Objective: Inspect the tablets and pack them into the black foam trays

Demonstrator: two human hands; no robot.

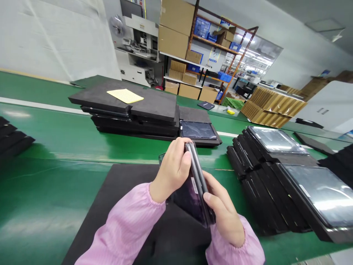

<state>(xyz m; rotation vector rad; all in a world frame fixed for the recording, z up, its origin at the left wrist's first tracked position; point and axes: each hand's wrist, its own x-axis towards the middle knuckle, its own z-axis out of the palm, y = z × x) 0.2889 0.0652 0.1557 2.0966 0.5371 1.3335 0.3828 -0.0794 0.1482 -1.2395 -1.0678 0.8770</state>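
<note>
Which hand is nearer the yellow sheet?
Left. The left hand, high on the held panels, is below and right of the yellow sheet in the picture; the right hand, lower on them, is further down and right.

Nothing readable here: there's a white label (194, 185) on the held panel (187, 200), print too small; a second label (305, 190) on the right-hand panel (328, 195), just as tiny. Rows of specks cover the yellow sheet (125, 95), and the back poster (214, 54) is a blur.
</note>
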